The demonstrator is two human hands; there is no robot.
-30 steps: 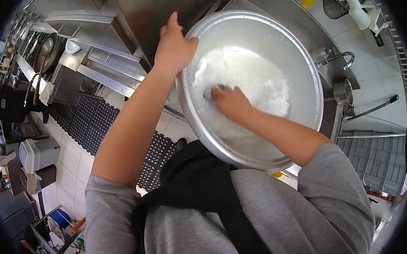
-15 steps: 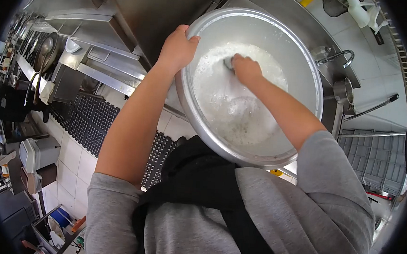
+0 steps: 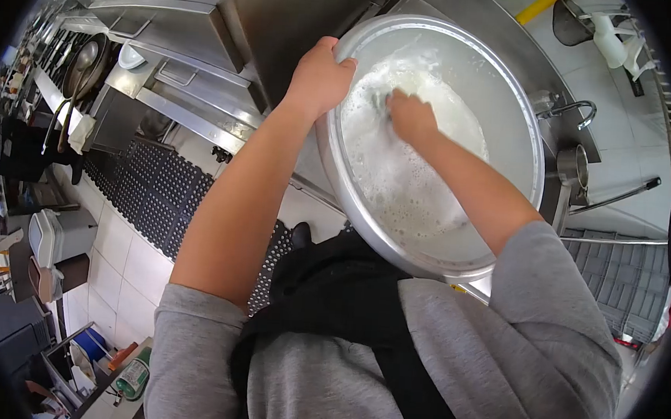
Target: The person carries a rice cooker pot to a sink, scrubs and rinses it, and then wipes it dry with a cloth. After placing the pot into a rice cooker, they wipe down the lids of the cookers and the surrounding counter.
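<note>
A large round metal pot [image 3: 520, 144] is tilted toward me, with white suds and cloudy water [image 3: 398, 190] inside. My left hand [image 3: 322, 74] grips its rim at the upper left, fingers wrapped over the edge. Inside the pot, my right hand [image 3: 412, 116] is closed on a small greyish scrubber [image 3: 382, 102] against the sudsy inner wall. The scrubber is blurred and partly hidden by foam and fingers.
A curved faucet [image 3: 576, 109] and a small metal pot [image 3: 572, 166] are at the right, by the sink edge. A grey rack [image 3: 615, 280] sits lower right. Black perforated mats [image 3: 148, 190] cover floor at left. Another person [image 3: 28, 145] stands far left.
The pot and my left hand have shifted slightly right in view. My right hand has moved a little within the pot, and the suds have spread differently.
</note>
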